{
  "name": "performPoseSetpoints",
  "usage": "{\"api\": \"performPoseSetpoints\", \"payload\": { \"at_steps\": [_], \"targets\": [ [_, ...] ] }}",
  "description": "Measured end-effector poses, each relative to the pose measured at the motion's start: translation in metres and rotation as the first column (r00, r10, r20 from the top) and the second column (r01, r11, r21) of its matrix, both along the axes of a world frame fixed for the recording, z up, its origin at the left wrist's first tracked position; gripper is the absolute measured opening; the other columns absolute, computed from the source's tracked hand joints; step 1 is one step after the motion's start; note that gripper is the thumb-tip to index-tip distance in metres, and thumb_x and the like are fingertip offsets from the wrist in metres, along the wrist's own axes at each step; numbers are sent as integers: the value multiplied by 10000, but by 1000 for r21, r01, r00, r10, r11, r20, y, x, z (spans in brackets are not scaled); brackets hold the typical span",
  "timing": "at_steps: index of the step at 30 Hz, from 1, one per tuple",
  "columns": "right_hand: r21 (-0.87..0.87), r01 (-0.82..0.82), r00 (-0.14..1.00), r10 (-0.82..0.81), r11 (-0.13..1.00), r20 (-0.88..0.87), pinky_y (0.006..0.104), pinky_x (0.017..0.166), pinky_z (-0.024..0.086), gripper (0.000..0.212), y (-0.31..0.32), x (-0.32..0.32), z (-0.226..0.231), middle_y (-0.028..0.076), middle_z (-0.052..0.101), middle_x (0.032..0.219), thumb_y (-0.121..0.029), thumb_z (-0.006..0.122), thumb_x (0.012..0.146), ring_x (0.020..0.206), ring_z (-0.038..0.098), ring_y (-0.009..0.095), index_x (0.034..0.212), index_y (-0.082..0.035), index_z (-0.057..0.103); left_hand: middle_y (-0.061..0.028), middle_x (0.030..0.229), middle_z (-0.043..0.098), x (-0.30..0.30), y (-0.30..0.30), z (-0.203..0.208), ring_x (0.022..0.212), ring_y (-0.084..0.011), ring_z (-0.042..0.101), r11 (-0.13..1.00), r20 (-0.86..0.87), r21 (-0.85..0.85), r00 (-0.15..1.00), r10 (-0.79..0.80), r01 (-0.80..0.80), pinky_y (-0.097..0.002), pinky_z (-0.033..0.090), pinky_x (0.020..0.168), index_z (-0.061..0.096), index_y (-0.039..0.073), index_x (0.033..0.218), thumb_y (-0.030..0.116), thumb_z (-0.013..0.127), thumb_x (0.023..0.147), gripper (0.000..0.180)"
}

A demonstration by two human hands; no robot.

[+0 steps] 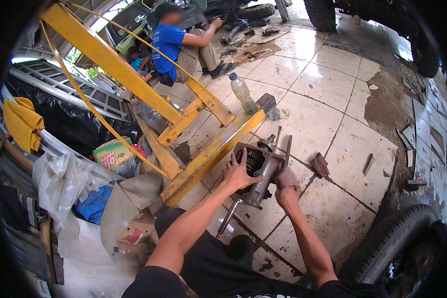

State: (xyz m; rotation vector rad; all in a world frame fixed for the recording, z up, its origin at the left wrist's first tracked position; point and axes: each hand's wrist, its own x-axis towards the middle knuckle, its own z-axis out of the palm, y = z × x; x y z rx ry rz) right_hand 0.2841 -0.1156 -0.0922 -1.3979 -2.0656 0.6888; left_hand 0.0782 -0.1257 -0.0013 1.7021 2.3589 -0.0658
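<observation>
Nearest, a shaft (228,218) projects from the gear housing (258,191) toward the wearer. The housing sits on the tiled floor (342,169), well in from its broken right edge, just beside a yellow frame (213,156). Left hand (237,175): fingers apart, on the housing's rim. Right hand (286,187): at its right side, blurred; grip cannot be determined. Beyond: a bottle (242,94), then a seated person (168,47) in blue.

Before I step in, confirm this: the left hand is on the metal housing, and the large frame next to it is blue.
Wrong on colour: the head view shows that the large frame is yellow. The left hand is on the metal housing.
</observation>
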Motion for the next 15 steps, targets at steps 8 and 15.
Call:
{"api": "performPoseSetpoints", "payload": {
  "at_steps": [8,15],
  "targets": [
    [-168,40,965,-81,985,-249,428,935,479,467,-10,4,75,202,629,1204,4,511,886,1102,608,387,1340,-107,533,-363,1547,117,-14,-16,7,1354,-589,277,999,11,-1,999,-33,33,-621,309,1093,-43,177,1573,854,709,514,1464],
    [334,8,998,-29,943,56,434,1004,465,479,-42,-7,10,200,600,1282,-50,514,854,1148,584,406,1326,-115,568,-362,1552,98,-7,-10,14,1377,-585,229,998,52,-36,997,-55,57,-641,268,1104,-29,162,1573,823,731,530,1450]
  ]
}}
